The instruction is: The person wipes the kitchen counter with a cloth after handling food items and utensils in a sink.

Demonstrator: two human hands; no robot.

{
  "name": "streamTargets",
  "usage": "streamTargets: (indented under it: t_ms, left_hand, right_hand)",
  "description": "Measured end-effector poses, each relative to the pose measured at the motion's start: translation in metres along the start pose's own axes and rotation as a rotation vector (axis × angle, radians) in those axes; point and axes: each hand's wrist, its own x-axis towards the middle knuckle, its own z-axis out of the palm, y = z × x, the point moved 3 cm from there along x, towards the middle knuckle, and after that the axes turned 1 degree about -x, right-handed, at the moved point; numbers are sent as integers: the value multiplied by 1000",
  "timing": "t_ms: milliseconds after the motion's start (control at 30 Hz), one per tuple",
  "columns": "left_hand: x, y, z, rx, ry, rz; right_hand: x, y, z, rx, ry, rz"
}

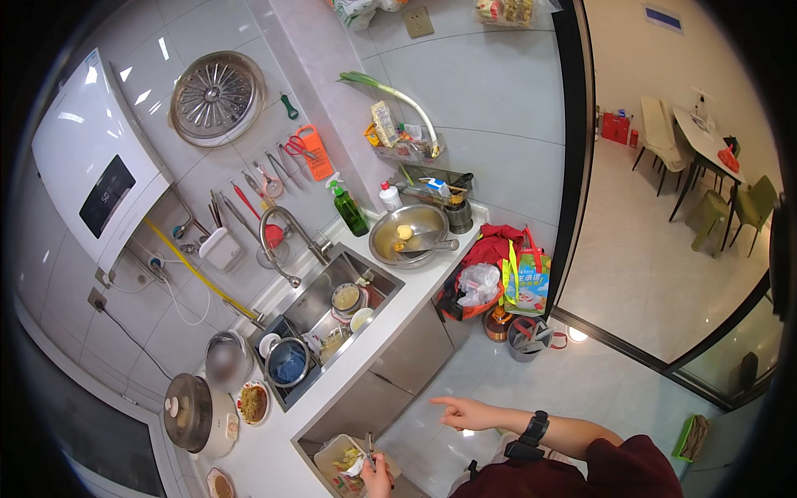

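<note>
My left hand point(377, 478) comes in at the bottom edge, closed around a slim metal utensil point(371, 443) whose exact kind I cannot tell. The hand is over a light-coloured waste bin point(336, 453) in the open end of the counter. Food scraps point(347, 462) and a white crumpled piece point(355, 467) show in the bin. To the right, my right hand point(464, 414) hangs above the tiled floor with nothing in it. Its index finger points left and the other fingers are bent. A black strap device point(534, 429) is around that wrist.
Dirty bowls point(347, 299) and scraps fill part of the steel sink point(311, 308). On the white counter point(280, 418) stand an electric cooker point(198, 417), a plate of food point(253, 402) and a steel basin point(408, 236) holding a cleaver point(429, 243). Bags point(479, 280) and a grey bucket point(529, 339) are on the floor.
</note>
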Motion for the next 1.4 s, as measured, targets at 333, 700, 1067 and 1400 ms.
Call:
streamTargets:
  t_ms: [333,700,1067,1400]
  left_hand:
    - [-6,3,8,40,28,44]
    - [-11,12,4,56,-2,-140]
    - [7,-13,2,72,-17,57]
    - [5,-17,8,21,-6,-8]
  right_hand:
    - [3,4,0,2,-13,-28]
    - [3,6,-1,-5,4,-46]
    - [-2,1,-6,9,5,-37]
    - [-5,4,-9,24,27,-36]
